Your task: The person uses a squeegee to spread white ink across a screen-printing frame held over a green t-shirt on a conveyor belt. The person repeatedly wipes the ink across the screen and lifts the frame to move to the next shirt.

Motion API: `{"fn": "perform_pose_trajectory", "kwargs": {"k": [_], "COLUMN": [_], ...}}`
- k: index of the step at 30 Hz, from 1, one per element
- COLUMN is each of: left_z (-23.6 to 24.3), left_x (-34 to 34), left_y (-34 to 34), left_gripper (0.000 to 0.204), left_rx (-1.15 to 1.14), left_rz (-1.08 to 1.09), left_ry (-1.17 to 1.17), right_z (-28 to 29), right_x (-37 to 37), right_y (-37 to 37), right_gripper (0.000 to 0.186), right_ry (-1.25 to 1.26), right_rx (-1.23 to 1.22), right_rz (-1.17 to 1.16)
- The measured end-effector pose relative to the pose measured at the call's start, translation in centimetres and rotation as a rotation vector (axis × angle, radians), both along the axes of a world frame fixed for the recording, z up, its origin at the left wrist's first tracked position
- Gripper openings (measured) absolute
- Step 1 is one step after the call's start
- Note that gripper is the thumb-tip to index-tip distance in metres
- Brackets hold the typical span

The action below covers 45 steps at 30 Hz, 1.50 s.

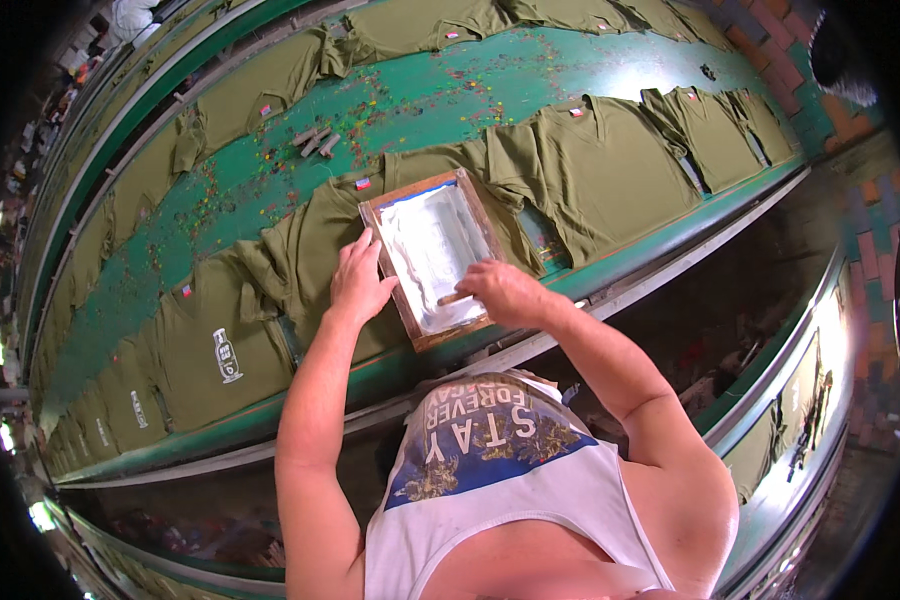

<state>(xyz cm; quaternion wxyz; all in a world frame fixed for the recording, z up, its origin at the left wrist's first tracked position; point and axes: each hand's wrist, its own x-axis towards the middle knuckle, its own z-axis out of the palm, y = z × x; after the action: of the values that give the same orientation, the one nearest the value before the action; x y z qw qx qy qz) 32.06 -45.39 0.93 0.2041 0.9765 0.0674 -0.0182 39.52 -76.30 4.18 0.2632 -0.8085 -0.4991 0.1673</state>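
A wooden screen printing frame lies tilted on an olive green T-shirt on the long table. Thick white ink covers much of its mesh. My left hand grips the frame's left rail, fingers toward its far corner and thumb lower down. Inside the frame's near right part, my right hand is closed around a small squeegee, whose lower edge meets the white ink. The fingers hide part of the squeegee. To the left, another T-shirt bears a white bottle-shaped print.
The green table is spotted with coloured ink and carries rows of olive T-shirts along both sides. Several short grey bars lie beyond the frame. Another table with shirts stands behind me at right. Brick-patterned floor shows at far right.
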Motion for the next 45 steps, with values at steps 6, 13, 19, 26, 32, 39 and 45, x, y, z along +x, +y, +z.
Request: {"fn": "perform_pose_trajectory", "kwargs": {"k": [6,13,19,26,32,39,45], "left_z": [2.8,2.4,2.7,2.4,1.3,1.0,1.9], "left_x": [1.5,2.5,3.6,3.0,3.0,2.9,2.6], "left_y": [-0.7,-1.1,-2.0,-1.8,-1.7,-1.7,-2.1], "left_gripper": [0.078,0.053,0.036,0.038,0.046,0.050,0.054], "left_rx": [0.119,0.188,0.208,0.156,0.144,0.090,0.116], "left_rz": [-0.048,-0.083,-0.054,-0.021,0.005,0.089,0.093], "left_ry": [0.220,0.239,0.282,0.224,0.188,0.217,0.220], "right_z": [0.8,-1.9,-4.4,-4.9,-3.2,-2.0,-2.8], "right_x": [-1.7,-7.0,-5.4,2.1,7.5,11.1,11.6], "right_y": [-0.8,-1.8,-0.2,4.6,7.7,9.1,8.8], "right_gripper": [0.038,0.047,0.050,0.049,0.042,0.037,0.042], "right_ry": [0.030,-0.127,-0.240,-0.260,-0.220,-0.250,-0.278], "right_rx": [-0.045,0.026,0.095,0.125,0.066,0.063,0.067], "right_rz": [-0.020,-0.165,-0.191,-0.147,-0.112,-0.098,-0.044]}}
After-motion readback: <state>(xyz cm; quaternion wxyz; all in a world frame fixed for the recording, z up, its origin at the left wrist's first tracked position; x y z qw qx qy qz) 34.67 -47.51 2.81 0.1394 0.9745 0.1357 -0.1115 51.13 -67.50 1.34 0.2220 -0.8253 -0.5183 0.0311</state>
